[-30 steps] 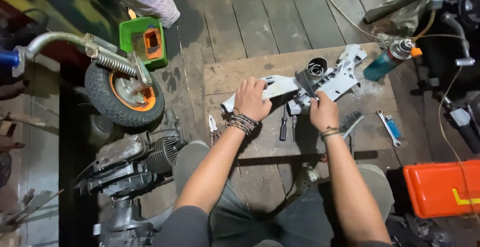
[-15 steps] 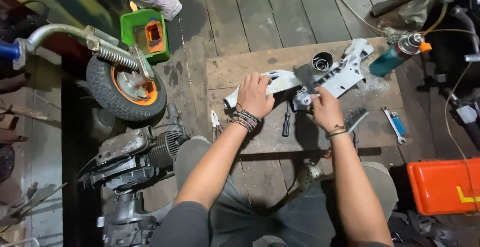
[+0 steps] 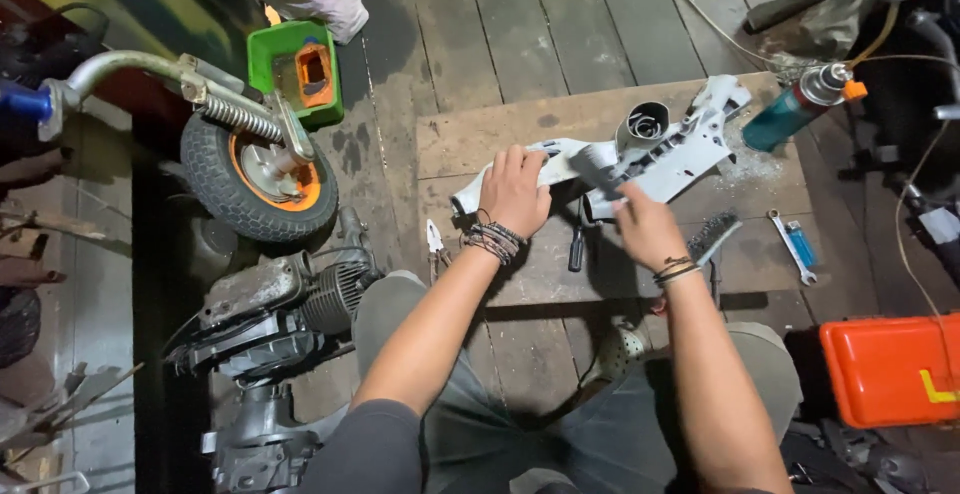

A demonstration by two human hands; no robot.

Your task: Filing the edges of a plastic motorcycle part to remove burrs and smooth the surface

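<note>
- Landmark: a bare wooden board (image 3: 470, 139) lying flat on the plank floor, in front of the seated person's knees.
- White-painted metal frame part (image 3: 670, 154), long and irregular, with a short grey tube at its middle; lies across the upper half of the board.
- Left hand (image 3: 515, 189): pressed palm-down on the frame part's left end, fingers curled over it; beaded bracelets at the wrist.
- Right hand (image 3: 645, 229): fingers closed on a small grey piece (image 3: 597, 166) held against the frame part's middle; what the piece is cannot be told.
- Teal spray can with orange cap (image 3: 800, 104): lying at the board's upper right corner.
- Wire brush (image 3: 715, 236), small spanner (image 3: 790, 249) and blue lighter (image 3: 802, 242): on the board's right side.
- Dark-handled screwdriver (image 3: 577, 246): on the board between the wrists.
- Pliers (image 3: 435, 244): at the board's left edge.
- Small rubber wheel with orange hub (image 3: 255, 179) and green plastic box (image 3: 295, 69): left of the board.
- Orange case (image 3: 885, 369): beyond the board's lower right.
</note>
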